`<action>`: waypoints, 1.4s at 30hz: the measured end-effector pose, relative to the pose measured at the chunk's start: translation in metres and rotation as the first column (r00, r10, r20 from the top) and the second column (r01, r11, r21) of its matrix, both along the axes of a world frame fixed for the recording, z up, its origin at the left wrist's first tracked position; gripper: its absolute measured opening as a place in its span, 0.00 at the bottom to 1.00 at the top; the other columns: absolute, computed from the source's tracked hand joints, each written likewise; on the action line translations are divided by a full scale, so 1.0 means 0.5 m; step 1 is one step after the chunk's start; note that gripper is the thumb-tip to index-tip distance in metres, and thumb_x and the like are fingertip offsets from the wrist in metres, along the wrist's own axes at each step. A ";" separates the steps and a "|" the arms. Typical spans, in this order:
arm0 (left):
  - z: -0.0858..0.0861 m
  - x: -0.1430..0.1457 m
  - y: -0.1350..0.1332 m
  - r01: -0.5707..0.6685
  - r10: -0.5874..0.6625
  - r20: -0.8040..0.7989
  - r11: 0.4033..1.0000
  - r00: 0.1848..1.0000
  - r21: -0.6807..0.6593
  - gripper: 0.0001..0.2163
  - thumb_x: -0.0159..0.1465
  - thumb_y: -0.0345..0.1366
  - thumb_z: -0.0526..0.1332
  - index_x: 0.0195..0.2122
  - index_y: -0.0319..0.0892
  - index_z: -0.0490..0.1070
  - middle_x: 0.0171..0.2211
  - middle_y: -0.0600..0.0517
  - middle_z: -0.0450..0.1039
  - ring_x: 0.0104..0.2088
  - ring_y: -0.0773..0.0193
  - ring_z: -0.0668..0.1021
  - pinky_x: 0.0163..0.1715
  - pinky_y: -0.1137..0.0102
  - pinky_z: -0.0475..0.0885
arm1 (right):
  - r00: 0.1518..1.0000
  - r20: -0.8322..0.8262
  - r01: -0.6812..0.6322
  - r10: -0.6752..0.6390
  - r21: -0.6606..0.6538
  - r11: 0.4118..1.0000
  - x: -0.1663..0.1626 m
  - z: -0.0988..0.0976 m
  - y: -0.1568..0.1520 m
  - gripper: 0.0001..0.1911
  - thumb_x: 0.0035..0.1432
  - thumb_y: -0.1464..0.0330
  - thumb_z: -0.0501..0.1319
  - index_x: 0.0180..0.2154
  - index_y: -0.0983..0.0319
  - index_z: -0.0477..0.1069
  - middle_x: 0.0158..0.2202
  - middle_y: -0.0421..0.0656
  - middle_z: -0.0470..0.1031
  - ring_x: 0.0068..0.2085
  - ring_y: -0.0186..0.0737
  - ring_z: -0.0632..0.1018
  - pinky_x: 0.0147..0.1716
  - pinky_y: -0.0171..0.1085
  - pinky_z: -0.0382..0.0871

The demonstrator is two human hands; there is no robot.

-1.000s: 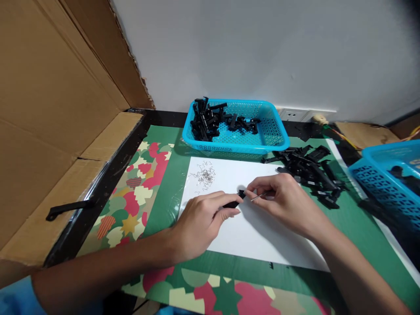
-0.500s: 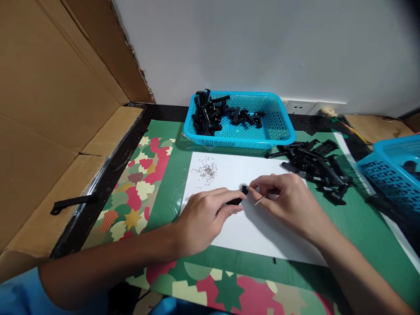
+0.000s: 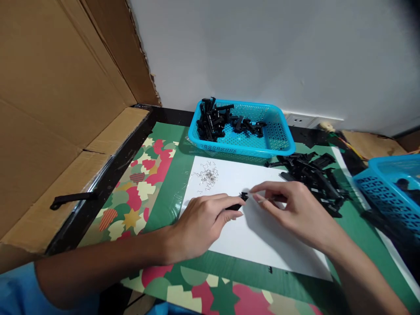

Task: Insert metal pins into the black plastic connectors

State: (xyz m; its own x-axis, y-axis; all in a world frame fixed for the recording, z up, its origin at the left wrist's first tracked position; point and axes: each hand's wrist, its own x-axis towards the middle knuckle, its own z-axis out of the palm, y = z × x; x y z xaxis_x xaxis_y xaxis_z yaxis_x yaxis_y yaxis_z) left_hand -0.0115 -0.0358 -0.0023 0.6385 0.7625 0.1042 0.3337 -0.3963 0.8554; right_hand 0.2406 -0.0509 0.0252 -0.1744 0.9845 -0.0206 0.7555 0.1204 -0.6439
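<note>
Here, left hand (image 3: pixel 204 222) pinching black part (image 3: pixel 234 207), right hand (image 3: pixel 293 210) curled nearby, holding thin tool (image 3: pixel 259 198)

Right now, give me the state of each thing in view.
Left hand: closed on a black part
Black part: gripped, one end protruding
Right hand: curled, thin pale object at its fingers
White paper: flat, partly covered
Bent wires: loosely heaped
Middle blue basket: upright, partly filled
Right blue basket: upright, partly out of view
Black pile: loose, unboxed

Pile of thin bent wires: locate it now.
In the head view, the pile of wires lies on the left part of the white paper, between the left hand and the central blue basket.
</note>
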 end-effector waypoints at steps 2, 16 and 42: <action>-0.002 0.000 -0.001 -0.002 0.002 0.009 1.000 1.000 0.002 0.13 0.78 0.35 0.62 0.59 0.47 0.81 0.44 0.51 0.85 0.38 0.61 0.84 0.39 0.67 0.76 | 0.997 -0.008 0.071 -0.071 0.084 0.994 0.012 -0.001 0.003 0.15 0.71 0.61 0.62 0.46 0.59 0.86 0.35 0.47 0.86 0.32 0.44 0.82 0.27 0.38 0.71; 0.002 0.001 -0.002 -0.027 0.027 0.003 0.998 1.000 -0.049 0.13 0.77 0.37 0.63 0.59 0.46 0.81 0.47 0.49 0.86 0.40 0.60 0.85 0.42 0.65 0.80 | 0.864 -0.396 0.413 -0.311 0.205 0.887 -0.016 -0.028 -0.007 0.10 0.66 0.59 0.72 0.34 0.56 0.85 0.37 0.46 0.87 0.35 0.49 0.86 0.38 0.47 0.85; -0.011 -0.001 0.001 -0.059 0.075 0.063 0.974 0.995 -0.217 0.15 0.74 0.29 0.61 0.57 0.45 0.83 0.42 0.50 0.89 0.43 0.59 0.89 0.40 0.69 0.81 | 0.781 -0.546 0.382 -0.303 0.035 0.923 -0.057 -0.054 -0.009 0.14 0.63 0.58 0.74 0.31 0.60 0.82 0.34 0.48 0.87 0.32 0.46 0.87 0.35 0.43 0.85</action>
